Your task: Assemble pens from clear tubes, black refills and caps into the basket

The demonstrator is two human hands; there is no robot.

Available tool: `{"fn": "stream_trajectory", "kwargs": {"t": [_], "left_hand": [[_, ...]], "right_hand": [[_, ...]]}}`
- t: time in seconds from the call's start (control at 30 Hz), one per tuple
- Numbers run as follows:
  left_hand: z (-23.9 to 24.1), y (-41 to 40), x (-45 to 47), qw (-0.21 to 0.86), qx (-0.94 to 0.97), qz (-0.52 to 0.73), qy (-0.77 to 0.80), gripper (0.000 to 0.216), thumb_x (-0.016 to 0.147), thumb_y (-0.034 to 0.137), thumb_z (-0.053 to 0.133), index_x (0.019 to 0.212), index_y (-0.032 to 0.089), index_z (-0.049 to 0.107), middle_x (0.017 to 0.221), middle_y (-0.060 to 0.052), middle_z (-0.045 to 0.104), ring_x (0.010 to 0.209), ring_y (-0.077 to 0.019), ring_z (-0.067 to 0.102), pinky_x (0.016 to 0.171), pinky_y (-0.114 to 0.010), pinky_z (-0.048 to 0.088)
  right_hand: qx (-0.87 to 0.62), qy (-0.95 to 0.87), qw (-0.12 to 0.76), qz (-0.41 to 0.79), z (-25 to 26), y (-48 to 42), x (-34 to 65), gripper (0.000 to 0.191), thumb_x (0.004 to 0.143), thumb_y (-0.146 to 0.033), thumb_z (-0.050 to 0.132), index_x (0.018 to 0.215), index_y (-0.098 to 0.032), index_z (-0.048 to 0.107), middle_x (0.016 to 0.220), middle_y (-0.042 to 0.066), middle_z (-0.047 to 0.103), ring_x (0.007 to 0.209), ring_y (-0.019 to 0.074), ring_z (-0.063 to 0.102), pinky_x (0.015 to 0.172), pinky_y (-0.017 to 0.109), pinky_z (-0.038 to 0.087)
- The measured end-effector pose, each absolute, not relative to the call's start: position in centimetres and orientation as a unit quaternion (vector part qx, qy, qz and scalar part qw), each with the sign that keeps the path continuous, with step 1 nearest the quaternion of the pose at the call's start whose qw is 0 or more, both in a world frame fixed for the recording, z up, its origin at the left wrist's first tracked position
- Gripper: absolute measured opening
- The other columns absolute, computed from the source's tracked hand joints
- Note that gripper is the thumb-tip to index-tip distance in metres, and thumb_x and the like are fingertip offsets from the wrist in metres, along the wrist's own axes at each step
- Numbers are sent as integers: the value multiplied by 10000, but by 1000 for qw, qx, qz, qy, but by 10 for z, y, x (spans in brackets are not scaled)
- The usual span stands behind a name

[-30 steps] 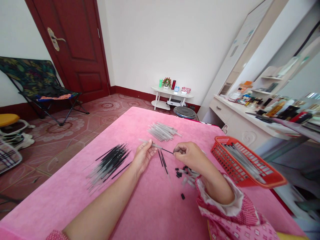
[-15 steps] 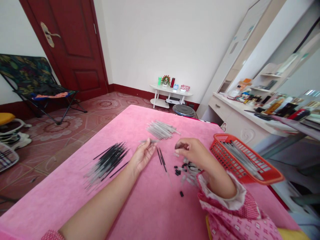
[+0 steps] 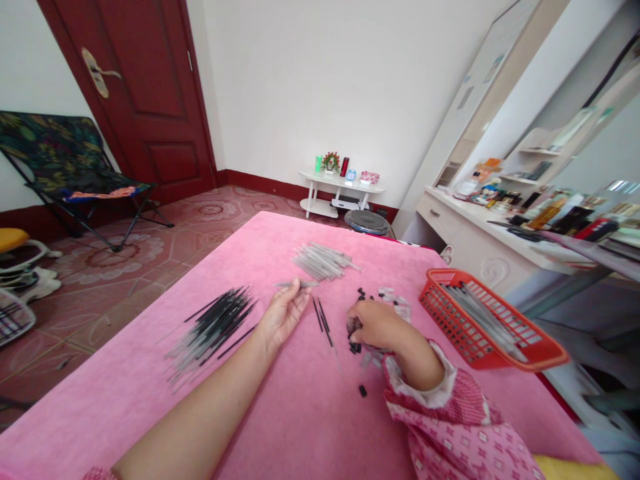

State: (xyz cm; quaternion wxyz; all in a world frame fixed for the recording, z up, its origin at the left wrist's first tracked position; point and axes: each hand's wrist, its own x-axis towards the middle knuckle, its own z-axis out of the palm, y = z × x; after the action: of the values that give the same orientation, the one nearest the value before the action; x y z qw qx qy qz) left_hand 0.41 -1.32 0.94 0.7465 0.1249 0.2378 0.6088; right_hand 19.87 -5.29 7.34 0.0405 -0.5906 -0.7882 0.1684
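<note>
My left hand (image 3: pixel 286 312) rests on the pink table (image 3: pixel 280 413), its fingers pinching a clear pen barrel (image 3: pixel 299 285) that points right. My right hand (image 3: pixel 371 323) is curled down over a scatter of small black caps (image 3: pixel 356 347) and clear pieces; whether it grips one is hidden. Two or three loose black refills (image 3: pixel 323 321) lie between the hands. A heap of black refills (image 3: pixel 216 323) lies to the left. A pile of clear barrels (image 3: pixel 323 261) lies beyond the hands.
A red plastic basket (image 3: pixel 487 327) with finished pens sits at the table's right edge. Beyond the table are a folding chair (image 3: pixel 70 173), a red door (image 3: pixel 145 100), a small white side table (image 3: pixel 343 190) and a cluttered white dresser (image 3: pixel 505 230).
My right hand let go of the refill end near the barrel and dropped down and toward me onto the small caps. My left hand kept the barrel, nearly still.
</note>
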Motion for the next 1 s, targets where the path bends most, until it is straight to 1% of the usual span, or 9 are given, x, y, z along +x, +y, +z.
{"fn": "stream_trajectory", "kwargs": {"t": [0.17, 0.27, 0.33, 0.47, 0.5, 0.57, 0.7, 1.0], "left_hand": [[11, -16, 6, 738, 158, 603, 259, 40, 761, 84, 613, 724, 96, 620, 665, -50, 689, 623, -108, 663, 607, -167, 545], [10, -17, 6, 731, 192, 597, 269, 23, 740, 114, 645, 740, 101, 626, 708, -53, 700, 653, -117, 667, 645, -192, 547], [8, -17, 7, 727, 212, 594, 272, 53, 728, 140, 663, 747, 103, 629, 726, -53, 703, 665, -121, 667, 665, -207, 547], [5, -17, 7, 719, 236, 593, 275, 92, 713, 170, 682, 764, 111, 633, 744, -48, 704, 674, -122, 666, 681, -218, 542], [5, -16, 7, 718, 241, 592, 275, 101, 709, 174, 687, 768, 112, 634, 747, -47, 704, 678, -122, 666, 685, -219, 540], [5, -16, 7, 716, 247, 593, 274, 114, 700, 179, 695, 771, 114, 635, 743, -44, 702, 682, -121, 665, 690, -219, 537], [6, -18, 7, 713, 250, 594, 276, 123, 688, 187, 705, 760, 114, 636, 734, -42, 699, 681, -121, 663, 684, -216, 533], [10, -22, 8, 711, 272, 582, 285, 177, 670, 227, 721, 764, 103, 637, 731, -53, 697, 654, -120, 657, 672, -222, 526]], "right_hand": [[-589, -790, 50, 162, 70, -52, 201, 139, 504, -64, 642, 478, -201, 636, 479, -11, 593, 481, 108, 518, 439, 207, 245], [-593, -786, 88, 152, 72, -49, 201, 114, 547, -85, 602, 524, -189, 644, 519, 1, 617, 494, 113, 524, 462, 211, 295], [-592, -771, 157, 175, 74, -46, 197, 97, 592, -108, 577, 586, -170, 650, 575, 16, 641, 532, 122, 548, 498, 214, 350], [-564, -708, 335, 260, 77, -43, 181, 63, 653, -147, 558, 671, -138, 617, 648, 30, 649, 589, 124, 573, 563, 220, 429], [-553, -698, 366, 269, 76, -43, 177, 59, 661, -151, 556, 683, -138, 609, 661, 29, 649, 600, 123, 576, 578, 223, 440], [-537, -692, 402, 268, 74, -43, 172, 69, 674, -158, 554, 712, -142, 608, 694, 28, 652, 631, 125, 584, 610, 231, 453], [-540, -695, 406, 245, 68, -44, 169, 90, 697, -175, 555, 747, -149, 625, 721, 29, 658, 657, 128, 590, 635, 241, 455], [-536, -708, 402, 224, 65, -44, 169, 74, 700, -183, 577, 740, -164, 636, 721, 19, 665, 659, 129, 594, 632, 240, 445]]}}
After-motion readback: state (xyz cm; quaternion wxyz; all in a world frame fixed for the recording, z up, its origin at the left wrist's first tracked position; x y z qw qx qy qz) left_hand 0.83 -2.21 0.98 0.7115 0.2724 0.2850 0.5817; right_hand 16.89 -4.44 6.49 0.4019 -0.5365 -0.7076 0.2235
